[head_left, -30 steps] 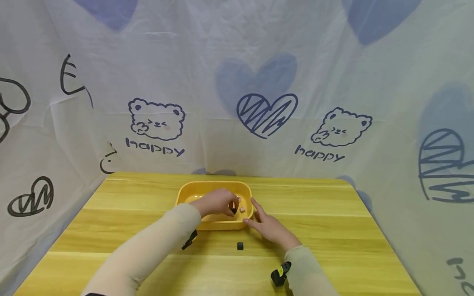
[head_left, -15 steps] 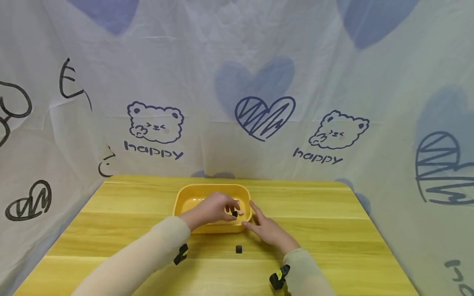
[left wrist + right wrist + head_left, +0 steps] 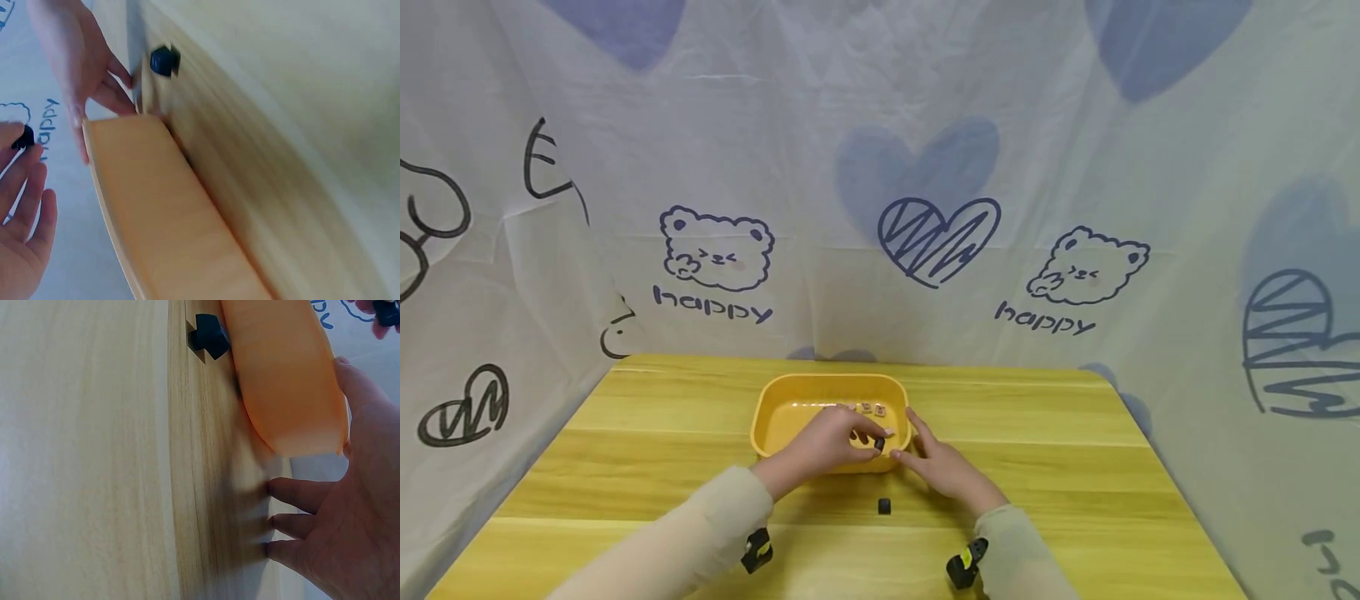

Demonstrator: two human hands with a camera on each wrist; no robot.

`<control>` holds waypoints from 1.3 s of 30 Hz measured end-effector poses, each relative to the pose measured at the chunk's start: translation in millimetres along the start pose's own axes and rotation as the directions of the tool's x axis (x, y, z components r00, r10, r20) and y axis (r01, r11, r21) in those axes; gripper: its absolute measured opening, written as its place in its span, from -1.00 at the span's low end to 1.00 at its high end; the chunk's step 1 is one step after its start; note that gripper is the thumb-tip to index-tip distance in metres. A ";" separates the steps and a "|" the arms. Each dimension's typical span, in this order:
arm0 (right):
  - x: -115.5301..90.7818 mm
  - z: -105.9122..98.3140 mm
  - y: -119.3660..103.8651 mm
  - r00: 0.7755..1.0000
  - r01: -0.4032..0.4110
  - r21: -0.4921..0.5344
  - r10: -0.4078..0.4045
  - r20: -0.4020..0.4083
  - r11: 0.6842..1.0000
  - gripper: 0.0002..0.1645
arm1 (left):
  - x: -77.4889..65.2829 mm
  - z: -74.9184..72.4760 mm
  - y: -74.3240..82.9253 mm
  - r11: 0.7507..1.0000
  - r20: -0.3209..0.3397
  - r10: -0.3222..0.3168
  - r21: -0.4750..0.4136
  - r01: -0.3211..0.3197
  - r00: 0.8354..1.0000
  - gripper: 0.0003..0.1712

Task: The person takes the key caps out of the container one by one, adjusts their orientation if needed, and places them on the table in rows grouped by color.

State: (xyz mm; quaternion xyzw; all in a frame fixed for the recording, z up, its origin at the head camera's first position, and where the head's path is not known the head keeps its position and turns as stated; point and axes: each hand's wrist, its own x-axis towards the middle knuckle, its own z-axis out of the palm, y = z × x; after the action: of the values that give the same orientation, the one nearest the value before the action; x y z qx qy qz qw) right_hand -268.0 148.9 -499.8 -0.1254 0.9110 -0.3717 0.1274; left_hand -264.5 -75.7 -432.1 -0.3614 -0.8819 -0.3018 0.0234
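My left hand [image 3: 829, 440] pinches a small black block [image 3: 880, 444] between thumb and fingertips over the near right part of a yellow plastic bin [image 3: 781, 429]. In the left wrist view the pinched block is mostly covered by fingers. At the bin's right end is my right hand [image 3: 947, 472], thumb at the near rim and the other fingers straight along the outside. A second black block [image 3: 884, 507] lies on the table in front of the bin; the right wrist view shows it has a wide part and a narrower stub. Several small pinkish pieces [image 3: 880, 410] lie inside the bin.
The yellow wood-grain table [image 3: 1060, 475] reaches back to a pale hanging cloth [image 3: 820, 317] printed with hearts and bears. Similar cloth hangs on both sides. A small black camera sits on each wrist.
My left hand has drawn back toward the near rim and lifted the black block from inside the bin, uncovering more pinkish pieces. My right hand has stayed at the bin's end.
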 end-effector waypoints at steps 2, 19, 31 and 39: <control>-0.1 0.1 0.3 1.000 0.005 -0.004 -0.005 0.002 1.000 -0.01 | -4.5 1.9 3.8 1.000 -0.053 -0.021 -0.014 0.021 0.998 -0.74; -2.1 -1.4 -0.8 1.000 0.021 -0.001 -0.021 0.006 1.000 0.02 | -40.7 31.8 9.8 0.958 -0.192 -0.234 -0.213 0.192 0.953 -0.79; -2.3 -0.8 -0.3 1.000 0.011 0.013 -0.011 0.002 1.000 -0.03 | -56.0 57.8 4.8 0.903 -0.086 -0.355 -0.291 0.317 0.931 -0.80; -1.9 -0.9 0.2 1.000 0.001 0.021 -0.001 0.000 1.000 -0.03 | -57.0 69.7 -1.0 0.899 -0.072 -0.361 -0.291 0.326 0.930 -0.79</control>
State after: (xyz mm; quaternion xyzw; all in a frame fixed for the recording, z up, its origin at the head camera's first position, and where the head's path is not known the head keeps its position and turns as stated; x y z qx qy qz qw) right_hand -266.6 150.2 -499.0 -0.1244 0.9070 -0.3811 0.1287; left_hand -210.8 -73.5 -504.3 -0.1803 -0.8784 -0.4419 -0.0259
